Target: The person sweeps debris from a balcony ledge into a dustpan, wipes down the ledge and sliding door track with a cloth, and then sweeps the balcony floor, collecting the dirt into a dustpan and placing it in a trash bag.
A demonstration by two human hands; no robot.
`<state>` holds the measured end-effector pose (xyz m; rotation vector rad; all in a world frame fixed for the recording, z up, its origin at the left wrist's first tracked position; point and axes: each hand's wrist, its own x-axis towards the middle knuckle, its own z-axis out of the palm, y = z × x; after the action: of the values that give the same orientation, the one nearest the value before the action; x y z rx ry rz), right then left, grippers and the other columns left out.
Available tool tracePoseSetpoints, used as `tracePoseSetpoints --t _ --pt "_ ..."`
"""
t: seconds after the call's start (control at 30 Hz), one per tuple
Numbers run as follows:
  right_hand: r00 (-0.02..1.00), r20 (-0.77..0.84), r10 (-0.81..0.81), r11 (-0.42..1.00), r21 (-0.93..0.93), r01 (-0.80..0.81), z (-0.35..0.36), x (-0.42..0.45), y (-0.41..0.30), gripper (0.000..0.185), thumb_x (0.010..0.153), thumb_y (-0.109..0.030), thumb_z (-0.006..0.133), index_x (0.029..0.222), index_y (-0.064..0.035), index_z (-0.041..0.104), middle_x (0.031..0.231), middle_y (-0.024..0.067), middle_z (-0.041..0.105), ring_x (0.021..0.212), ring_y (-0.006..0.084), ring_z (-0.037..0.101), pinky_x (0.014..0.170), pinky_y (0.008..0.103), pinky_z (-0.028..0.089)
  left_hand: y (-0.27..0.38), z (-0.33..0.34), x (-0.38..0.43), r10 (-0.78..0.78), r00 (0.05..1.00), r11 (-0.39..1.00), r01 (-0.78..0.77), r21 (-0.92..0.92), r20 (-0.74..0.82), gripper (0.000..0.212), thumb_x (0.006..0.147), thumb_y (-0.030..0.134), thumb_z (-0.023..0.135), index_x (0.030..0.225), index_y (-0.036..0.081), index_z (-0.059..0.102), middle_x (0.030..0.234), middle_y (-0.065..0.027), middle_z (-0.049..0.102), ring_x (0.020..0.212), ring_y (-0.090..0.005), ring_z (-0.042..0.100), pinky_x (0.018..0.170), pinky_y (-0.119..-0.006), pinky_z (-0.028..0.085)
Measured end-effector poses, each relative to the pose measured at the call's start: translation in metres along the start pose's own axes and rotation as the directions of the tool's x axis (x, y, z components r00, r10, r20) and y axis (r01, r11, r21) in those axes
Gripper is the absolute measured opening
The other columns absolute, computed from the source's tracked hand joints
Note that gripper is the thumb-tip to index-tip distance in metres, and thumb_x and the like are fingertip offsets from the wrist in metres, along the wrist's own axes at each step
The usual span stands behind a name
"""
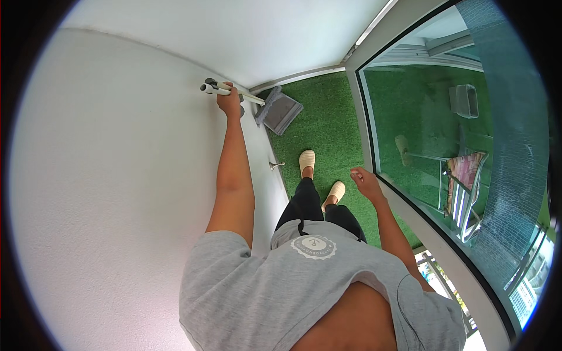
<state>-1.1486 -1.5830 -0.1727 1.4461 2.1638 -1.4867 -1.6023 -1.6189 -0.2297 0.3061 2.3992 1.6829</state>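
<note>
My left hand (228,103) is raised against the white wall and closed around the pale handles (215,88) of a long-handled broom and dustpan. At the lower end of the handles, the grey dustpan (283,113) rests in the corner by the floor, with the grey broom bristles (268,105) upright along its edge. My right hand (366,182) hangs beside the white frame of a glass door, its fingers loosely curled and nothing visible in them.
Green artificial turf (329,114) covers the floor under my beige clogs (307,159). A metal fitting (276,165) juts from the wall low down. Through the glass door (421,114) show a grey bin (464,101) and a folding chair (466,188). Dark grey round holders (242,110) sit on the wall.
</note>
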Motion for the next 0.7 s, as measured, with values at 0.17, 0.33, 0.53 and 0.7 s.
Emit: tracePoseSetpoints --t 0.17,0.33,0.53,0.7 --pt "0.999 -0.031 -0.041 0.999 0.003 0.041 -0.001 -0.001 -0.001 0.027 0.078 -0.026 0.051 0.094 -0.0047 0.054 0.075 0.0111 0.058 0.064 0.0191 0.054 0.060 0.0287 0.042 0.002 0.011 -0.008 0.107 0.994 0.994 -0.107 0.024 0.009 0.011 0.063 0.001 0.051 0.072 0.007 0.053 0.067 -0.0057 0.055 0.062 -0.0196 0.055 0.060 -0.030 0.043" --pt "1.000 -0.023 0.010 1.000 -0.016 -0.011 -0.001 -0.001 0.001 0.027 0.078 -0.026 0.051 0.094 -0.0051 0.054 0.073 0.0111 0.057 0.063 0.0191 0.054 0.060 0.0287 0.042 0.007 0.010 -0.004 0.255 0.964 0.967 -0.254 0.024 -0.070 0.010 0.065 0.001 0.051 0.073 0.006 0.052 0.067 -0.0054 0.054 0.060 -0.0190 0.054 0.058 -0.030 0.043" --pt "0.997 -0.072 -0.030 0.999 0.026 0.032 0.007 -0.004 0.021 0.026 0.077 -0.025 0.052 0.093 -0.0045 0.054 0.073 0.0105 0.057 0.064 0.0175 0.054 0.059 0.0276 0.042 0.008 0.002 0.003 0.137 0.990 0.991 -0.137 0.009 -0.024 0.013 0.066 0.003 0.056 0.078 0.002 0.051 0.069 -0.0075 0.054 0.056 -0.0173 0.054 0.051 -0.028 0.044" --pt "0.991 0.031 0.130 0.989 0.063 -0.132 0.010 -0.018 0.038 0.025 0.075 -0.026 0.053 0.091 -0.0060 0.054 0.083 0.0122 0.059 0.077 0.0230 0.057 0.067 0.0317 0.044 -0.004 -0.012 0.003 0.186 0.978 0.962 -0.162 0.218 -0.093 0.035 0.061 0.013 0.067 0.088 -0.003 0.050 0.080 -0.0116 0.055 0.074 -0.0209 0.054 0.067 -0.032 0.044"
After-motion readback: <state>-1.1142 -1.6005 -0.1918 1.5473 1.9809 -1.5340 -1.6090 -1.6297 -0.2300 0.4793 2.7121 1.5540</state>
